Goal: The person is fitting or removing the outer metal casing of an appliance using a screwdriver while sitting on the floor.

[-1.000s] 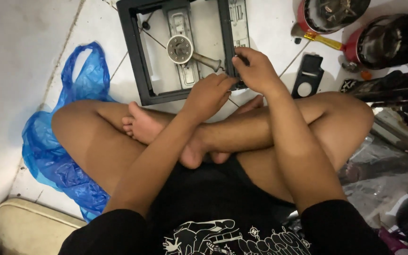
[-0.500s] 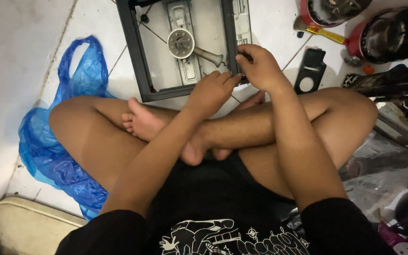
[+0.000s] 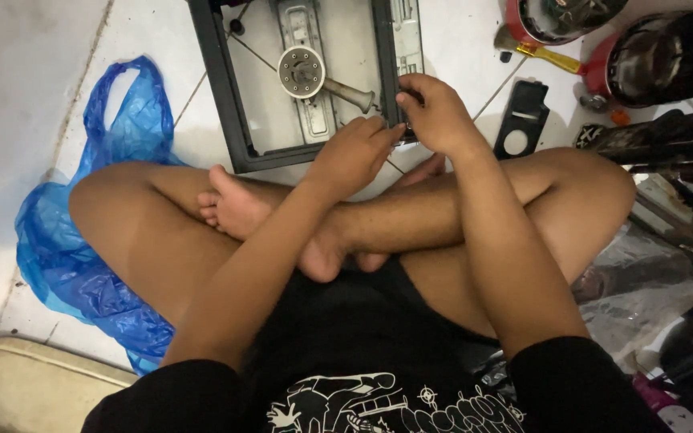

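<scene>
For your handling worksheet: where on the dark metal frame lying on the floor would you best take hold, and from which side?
Probably the frame's bare left rail, gripped from its outer left side: it is a long, straight bar lying flat on the floor. The right rail is already occupied by the left hand and right hand, and the round burner fills the middle.

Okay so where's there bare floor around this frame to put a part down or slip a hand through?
Bare tile lies between the blue plastic bag and the dark metal frame, and a smaller patch between the frame and the black bracket. Inside the frame, tile shows left of the round burner. The right side is crowded with red pots and clutter.
</scene>
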